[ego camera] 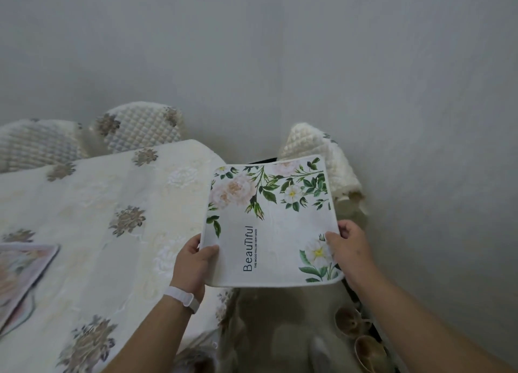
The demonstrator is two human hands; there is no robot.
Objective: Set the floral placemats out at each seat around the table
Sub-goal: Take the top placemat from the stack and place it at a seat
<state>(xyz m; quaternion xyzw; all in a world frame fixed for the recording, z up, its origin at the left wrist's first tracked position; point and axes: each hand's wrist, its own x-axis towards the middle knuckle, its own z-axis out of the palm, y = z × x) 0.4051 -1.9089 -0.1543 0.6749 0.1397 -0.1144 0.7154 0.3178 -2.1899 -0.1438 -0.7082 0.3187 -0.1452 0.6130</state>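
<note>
Both hands hold one floral placemat at the centre right of the frame, past the right edge of the tabletop. The left hand pinches the mat's lower left corner, thumb on top and fingers beneath, its grip closed on the mat. The right hand clasps the lower right edge the same way, thumb lying over a printed white flower. A white band circles the left wrist.

The mat is tilted, its far end higher in the frame, and shows pink and white blooms with green leaves along the top, another white flower at the lower right, and the word "Beautiful" running sideways near the left edge. Whether its left edge touches the cloth cannot be told.

The tabletop fills the left half of the frame under a cream cloth with brown flower patches. A second placemat lies flat on it at the far left edge, partly cut off by the frame. Two quilted chair backs stand at the upper left, and another quilted chair sits just above the held mat. Two brown round things rest on the floor at the lower right.
</note>
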